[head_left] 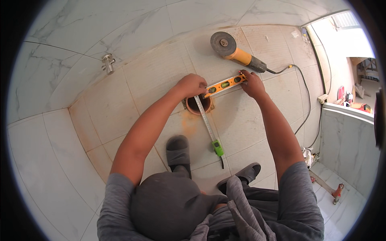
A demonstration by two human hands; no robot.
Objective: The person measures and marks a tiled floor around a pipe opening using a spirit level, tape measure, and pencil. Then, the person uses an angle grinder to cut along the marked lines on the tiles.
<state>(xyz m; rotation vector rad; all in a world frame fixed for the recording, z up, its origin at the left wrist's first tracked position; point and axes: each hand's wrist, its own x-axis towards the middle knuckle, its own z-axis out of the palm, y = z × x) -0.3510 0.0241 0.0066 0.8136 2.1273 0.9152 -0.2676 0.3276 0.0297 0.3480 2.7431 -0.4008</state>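
An orange spirit level [225,84] with several green vials lies slightly tilted above the floor hole. At its left end my left hand [191,85] is closed, with the fingertips gripping the level near the tape's end. My right hand [253,85] is closed on the level's right end; a small reddish tip shows by its fingers, too small to name. From beside my left hand, a tape measure's extended blade [204,116] crosses the round orange pipe opening [193,108]. Its green case [217,148] rests on the tiles towards me.
An angle grinder [241,56] lies beyond the level, its black cord [307,100] running right. A metal angle valve [107,63] sticks out of the marbled wall at left. My slippered feet [177,150] stand near the tape. At lower right is a red-handled tool [337,192].
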